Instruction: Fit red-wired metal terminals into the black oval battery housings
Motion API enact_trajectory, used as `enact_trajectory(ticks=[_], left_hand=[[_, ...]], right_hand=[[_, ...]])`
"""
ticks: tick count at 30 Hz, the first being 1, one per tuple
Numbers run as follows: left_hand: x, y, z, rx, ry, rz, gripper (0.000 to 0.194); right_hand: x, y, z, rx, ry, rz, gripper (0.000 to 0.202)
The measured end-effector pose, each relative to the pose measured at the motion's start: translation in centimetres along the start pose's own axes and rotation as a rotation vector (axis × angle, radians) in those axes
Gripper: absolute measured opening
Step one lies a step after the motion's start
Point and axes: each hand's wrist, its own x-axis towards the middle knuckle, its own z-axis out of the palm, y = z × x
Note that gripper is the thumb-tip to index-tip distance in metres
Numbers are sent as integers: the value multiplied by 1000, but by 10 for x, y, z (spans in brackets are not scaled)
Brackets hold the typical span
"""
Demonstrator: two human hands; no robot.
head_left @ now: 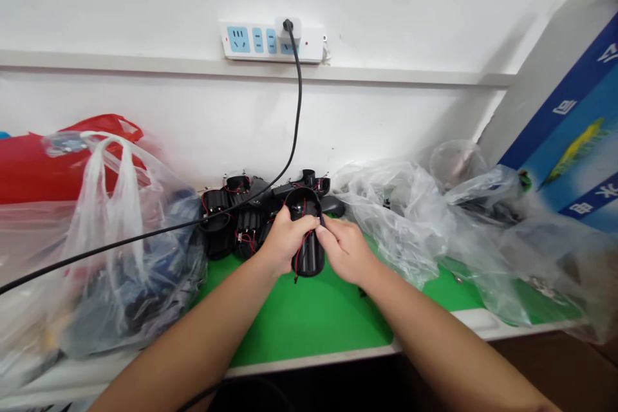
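Note:
Between my two hands is a black plastic housing point(309, 259), with an open round rim at its far end and thin red wires along it. My left hand point(286, 238) is closed on its left side, thumb laid over the top. From the right, my right hand point(345, 244) grips the same housing, its thumb and fingertips close to the left thumb. The undersides of the fingers are hidden. Just behind sits a pile of similar black housings point(217, 232) with red wires, on the green table mat point(309, 328).
A black cable point(298, 109) hangs from a white power strip point(273, 42) on the wall and crosses left over the pile. A filled plastic bag point(130, 270) and a red bag point(29, 167) stand left. Clear plastic bags point(400, 219) and a blue printed box point(570, 141) are right.

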Motion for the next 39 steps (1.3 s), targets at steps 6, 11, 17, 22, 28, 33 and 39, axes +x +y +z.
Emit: enact_trajectory(ticks=[6,11,17,22,28,33,39], left_hand=[[-22,-2,14,-50,-321,-359,55],[-27,-17,19,-88,-477,-538,38],[-18,-9,5,115,-619,-420,61],[-16,-5,0,527,-628,-65,43],[-14,-17,4,650,-540,130,40],[-16,-24,10,591,-494,141,43],[-15,-26,9,668,-461,191,48]], right_hand=[[10,16,-16,654,264,209,41],[7,6,-20,832,-36,251,47],[10,6,-28,702,18,274,42],[11,10,-26,523,81,194,43],[7,19,-19,437,121,202,61],[7,25,-20,504,91,204,70],[7,20,-18,602,45,212,80]])
